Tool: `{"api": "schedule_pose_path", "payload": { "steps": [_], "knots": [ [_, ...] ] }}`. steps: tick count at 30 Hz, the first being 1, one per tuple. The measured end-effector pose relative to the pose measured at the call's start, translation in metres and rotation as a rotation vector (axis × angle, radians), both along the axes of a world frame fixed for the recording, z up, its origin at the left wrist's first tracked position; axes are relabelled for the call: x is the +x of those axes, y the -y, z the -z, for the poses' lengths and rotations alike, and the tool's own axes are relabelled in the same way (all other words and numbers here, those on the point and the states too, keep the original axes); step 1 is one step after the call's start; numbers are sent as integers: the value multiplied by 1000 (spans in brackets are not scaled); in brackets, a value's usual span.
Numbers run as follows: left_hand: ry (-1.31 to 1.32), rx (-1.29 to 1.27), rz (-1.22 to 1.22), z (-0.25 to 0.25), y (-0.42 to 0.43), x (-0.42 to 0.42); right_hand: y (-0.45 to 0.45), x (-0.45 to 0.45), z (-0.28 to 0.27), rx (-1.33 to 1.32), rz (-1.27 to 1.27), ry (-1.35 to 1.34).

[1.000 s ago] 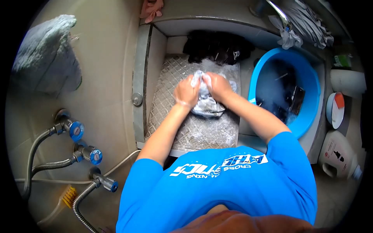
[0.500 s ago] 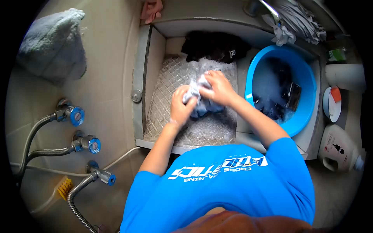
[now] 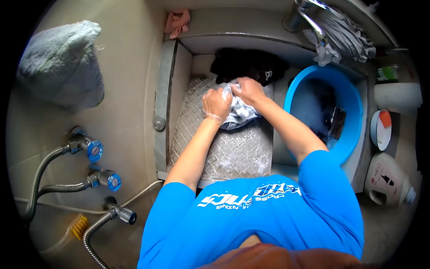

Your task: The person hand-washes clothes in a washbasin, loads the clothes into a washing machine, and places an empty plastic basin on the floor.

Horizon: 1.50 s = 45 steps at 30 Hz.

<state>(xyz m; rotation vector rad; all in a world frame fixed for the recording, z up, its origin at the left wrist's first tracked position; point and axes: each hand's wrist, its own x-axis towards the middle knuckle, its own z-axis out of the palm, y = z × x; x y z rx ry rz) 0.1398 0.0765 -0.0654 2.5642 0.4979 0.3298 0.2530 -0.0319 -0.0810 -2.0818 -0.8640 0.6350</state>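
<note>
Both my hands grip a wet, bunched grey-and-white cloth [image 3: 242, 112] over the textured washboard surface [image 3: 233, 154] of the sink. My left hand [image 3: 217, 104] is closed round its left side, with suds on the wrist. Close beside it, my right hand [image 3: 249, 91] is closed on the cloth's upper right part. The exact kind of garment cannot be made out. Just beyond my hands lies a dark garment [image 3: 244, 65] with a small white mark. Thin foam covers the lower part of the washboard.
Right of the washboard stands a blue basin [image 3: 354, 130] with sudsy water, dark cloth and a brown-black block. A faucet [image 3: 313, 24] draped with grey cloth [image 3: 345, 36] is behind it. A detergent bottle [image 3: 389, 179] and bowl [image 3: 380, 130] stand right; valves [image 3: 105, 179] and a towel [image 3: 62, 67] are left.
My hands have moved up the washboard, away from my body, and closer together with the cloth. More of the cloth shows below them, and the view has shifted slightly.
</note>
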Motion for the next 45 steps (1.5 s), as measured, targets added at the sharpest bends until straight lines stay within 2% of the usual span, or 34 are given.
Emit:
{"api": "schedule_pose_path", "payload": {
  "steps": [2, 3, 4, 6, 7, 8, 9, 10, 12, 13, 15, 16, 17, 18, 19, 21, 22, 23, 24, 26, 28, 29, 30, 32, 33, 34, 35, 36, 38, 40, 41, 42, 44, 45],
  "knots": [
    [52, 189, -41, 20, -10, 3, -5, 12, 2, -79, 183, 358],
    [6, -32, -63, 14, -12, 2, -4, 11, 2, -125, 168, 345],
    [6, -28, -56, 8, -12, -4, 0, 7, 2, -121, 176, 344],
    [89, -922, -101, -9, -3, -32, 18, -16, 1, -134, -26, 43],
    [89, -749, 44, -14, -2, -49, 32, -31, -27, 12, -11, -172],
    [89, -575, 184, -19, 2, -68, 47, -46, -47, 154, -53, 38],
    [79, -433, 232, -49, 17, -78, 61, -66, -41, 288, -43, 262],
    [70, -291, 280, -75, 33, -86, 74, -82, -70, 280, -97, 307],
    [-64, -6, 363, -72, 58, -107, 85, -114, -97, 204, -135, 453],
    [47, 148, 286, -56, 69, -114, 85, -117, -86, 233, -95, 463],
    [74, 123, 289, -39, 63, -109, 80, -121, -48, 261, -55, 459],
    [120, 114, 279, -32, 57, -98, 69, -104, -22, 336, -49, 394],
    [43, 28, 276, -24, 48, -87, 58, -86, -7, 413, -42, 327],
    [74, 55, 241, -22, 44, -70, 46, -73, -5, 379, 79, 121],
    [17, -113, 154, -19, 40, -59, 39, -57, -9, 293, 112, -306],
    [-53, -413, 37, -8, 25, -39, 17, -31, 23, 293, 173, -316],
    [-68, -547, 8, 5, 13, -31, 7, -21, 41, 313, 213, -210],
    [61, -528, -63, 27, 6, -25, -1, -14, 47, 290, 309, -179],
    [72, -517, -57, 19, 6, -24, -8, -8, 41, 269, 409, -150],
    [211, -584, -226, 7, 8, -27, -5, 5, 33, 461, 593, -142],
    [461, -746, -270, -16, 10, -45, 11, 9, 3, 814, 773, -639],
    [492, -653, -140, -35, 7, -59, 29, 10, -6, 846, 627, -810],
    [388, -488, -7, -50, 1, -75, 45, 13, -14, 876, 468, -974],
    [202, -208, 351, -85, 1, -92, 59, 8, -31, 612, 500, -814],
    [33, -367, 400, -89, -2, -102, 63, 8, -30, 442, 538, -735],
    [-136, -524, 446, -91, -2, -108, 60, 9, -20, 385, 447, -468],
    [-53, -685, 270, -76, -1, -109, 50, 4, 10, 253, 439, -178],
    [-10, -661, 25, -67, -3, -104, 38, -2, 31, 125, 426, 114],
    [140, -347, -78, -40, -9, -80, 25, -29, 15, 58, 102, 90],
    [7, -713, 7, -29, 5, -67, 10, -51, -17, 62, -57, -87],
    [-5, -497, 96, -38, 9, -71, 18, -61, -41, 46, -142, -25],
    [-30, -435, 111, -57, 17, -75, 28, -76, -58, 32, -221, 34],
    [23, -183, 155, -65, 41, -97, 60, -101, -64, 272, -245, 296],
    [-1, -183, 184, -65, 45, -102, 68, -108, -60, 282, -188, 180]
  ]
}}
